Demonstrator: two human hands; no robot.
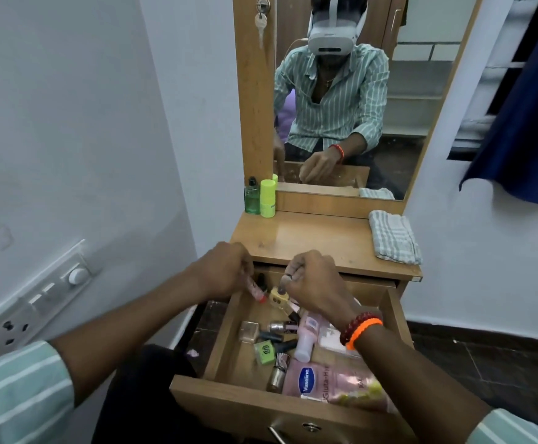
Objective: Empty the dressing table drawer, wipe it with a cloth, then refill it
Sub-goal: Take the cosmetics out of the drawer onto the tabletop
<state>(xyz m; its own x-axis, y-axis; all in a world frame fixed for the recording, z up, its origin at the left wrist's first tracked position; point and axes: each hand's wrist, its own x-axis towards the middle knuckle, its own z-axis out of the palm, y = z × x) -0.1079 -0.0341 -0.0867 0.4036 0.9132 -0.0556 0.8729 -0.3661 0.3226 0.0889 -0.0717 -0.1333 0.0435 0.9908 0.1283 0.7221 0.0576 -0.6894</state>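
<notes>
The drawer (226, 341) is pulled open, crowded with cosmetics; a pink tube (256, 291) is pinched by the left hand (226, 270); the right hand (312, 280) is curled, grasp unclear; items are best lifted singly onto the top (309, 238) beside the cloth (392, 237).
</notes>
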